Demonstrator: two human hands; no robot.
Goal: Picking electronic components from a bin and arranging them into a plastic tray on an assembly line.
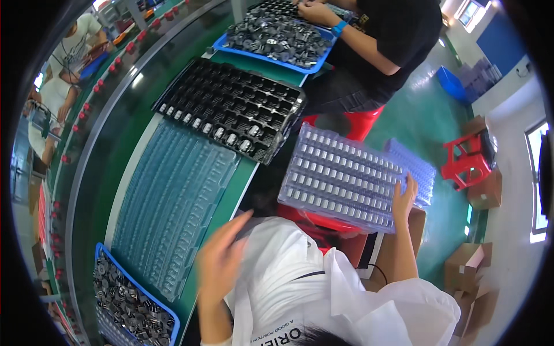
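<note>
My right hand (405, 199) grips the right edge of a clear plastic tray (291, 183), its thumb over the rim. Rows of small silver parts (340, 167) fill that tray, which rests above a red stool at my front right. My left hand (222, 259) is raised over my lap by the bench edge, blurred, with fingers stretched out and nothing visible in them. Beside it on the bench lies a stack of clear trays (173, 196). Beyond them is a black tray (231, 101) with silver parts along its near row and its other pockets bare.
At the lower left stands a blue bin (173, 317) of dark metal parts. A second blue bin (277, 43) sits at the bench's far end, near a co-worker (386, 40). Another clear tray (424, 179), a red stool (467, 158) and cardboard boxes (464, 262) are to the right.
</note>
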